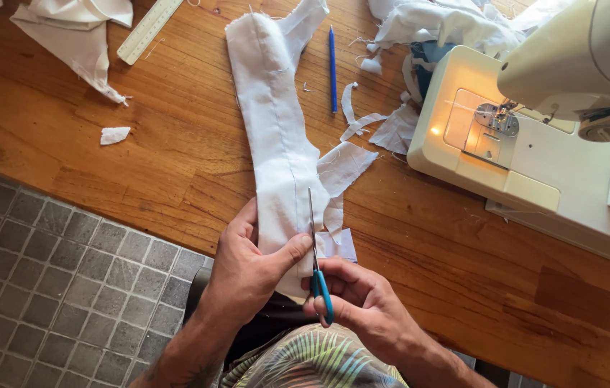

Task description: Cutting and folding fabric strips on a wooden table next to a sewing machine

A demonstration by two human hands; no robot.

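A long strip of white fabric [276,129] lies along the wooden table [175,151], its near end hanging over the table edge. My left hand [247,269] pinches that near end, thumb on top. My right hand [362,302] holds blue-handled scissors [317,259], whose blades point away from me along the right edge of the strip. Small white offcuts [344,169] lie just right of the strip.
A cream sewing machine [535,136] with its lamp lit stands at the right. A blue pen [333,68], a ruler [150,30], more white cloth [78,32] and scraps [114,134] lie farther back. Grey tiled floor [46,287] shows at lower left.
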